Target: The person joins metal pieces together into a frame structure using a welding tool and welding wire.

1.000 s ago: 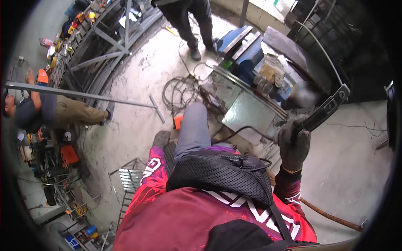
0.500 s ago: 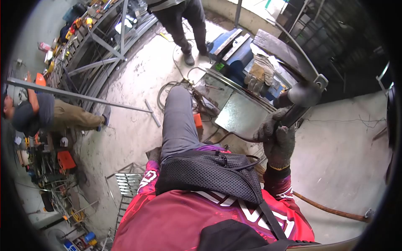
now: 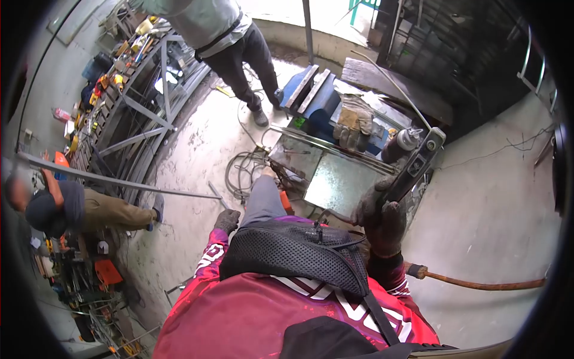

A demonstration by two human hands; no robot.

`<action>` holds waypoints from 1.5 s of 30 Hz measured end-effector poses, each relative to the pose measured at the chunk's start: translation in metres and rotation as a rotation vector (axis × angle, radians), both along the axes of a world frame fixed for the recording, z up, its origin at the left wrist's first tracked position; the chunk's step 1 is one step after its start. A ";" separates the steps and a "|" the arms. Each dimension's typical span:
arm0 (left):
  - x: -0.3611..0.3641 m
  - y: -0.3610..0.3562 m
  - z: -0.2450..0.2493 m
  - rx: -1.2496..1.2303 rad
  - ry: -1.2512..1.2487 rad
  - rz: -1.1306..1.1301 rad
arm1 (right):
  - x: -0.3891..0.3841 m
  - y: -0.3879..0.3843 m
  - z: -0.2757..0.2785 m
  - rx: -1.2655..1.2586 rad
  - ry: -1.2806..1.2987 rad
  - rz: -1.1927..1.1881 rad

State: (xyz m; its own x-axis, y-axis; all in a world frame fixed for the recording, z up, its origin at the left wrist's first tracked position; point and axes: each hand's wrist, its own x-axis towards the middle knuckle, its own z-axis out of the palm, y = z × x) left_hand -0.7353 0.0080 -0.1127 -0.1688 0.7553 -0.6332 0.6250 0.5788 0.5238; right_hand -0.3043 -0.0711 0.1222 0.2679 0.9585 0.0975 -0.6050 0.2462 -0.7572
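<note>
My right hand (image 3: pixel 384 224), in a dark work glove, grips a dark spirit level (image 3: pixel 412 169) and holds it slanting up toward the far right. Vial windows show along the level. My left hand (image 3: pixel 227 221), also gloved, hangs beside my left thigh with its fingers curled; nothing shows in it. Past it on the floor lies a thin metal bar (image 3: pixel 214 190). Close to the level stands a dark bottle (image 3: pixel 402 145) with a silvery top. Ahead of my right hand is a shiny metal sheet (image 3: pixel 338 182).
Work gloves (image 3: pixel 354 124) lie by a blue machine (image 3: pixel 320 99). Coiled cables (image 3: pixel 242 173) cover the floor ahead. One person (image 3: pixel 233 54) stands beyond; another (image 3: pixel 101 209), at left, is near a long metal bar (image 3: pixel 119 178). A rusty pipe (image 3: pixel 478 283) runs at right.
My view has shifted, showing more of the standing person. My right hand has turned the spirit level so its windows face me. My left hand has come forward past my waist bag.
</note>
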 end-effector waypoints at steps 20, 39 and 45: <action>0.044 0.299 -0.091 0.032 -0.082 -0.623 | -0.055 0.108 -0.010 -0.304 0.022 -0.441; 0.197 0.433 0.171 0.707 -0.478 -0.877 | -0.054 0.189 0.048 -0.085 -0.252 -0.366; 0.192 0.428 0.191 0.723 -0.551 -0.818 | -0.047 0.195 0.061 0.023 -0.300 -0.344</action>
State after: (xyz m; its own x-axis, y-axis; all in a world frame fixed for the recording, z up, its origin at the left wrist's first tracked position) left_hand -0.5434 0.4355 0.0784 0.6792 0.7205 0.1399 0.2608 -0.4151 0.8716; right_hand -0.3508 0.1239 0.1829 0.5275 0.8151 0.2395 -0.2401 0.4134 -0.8783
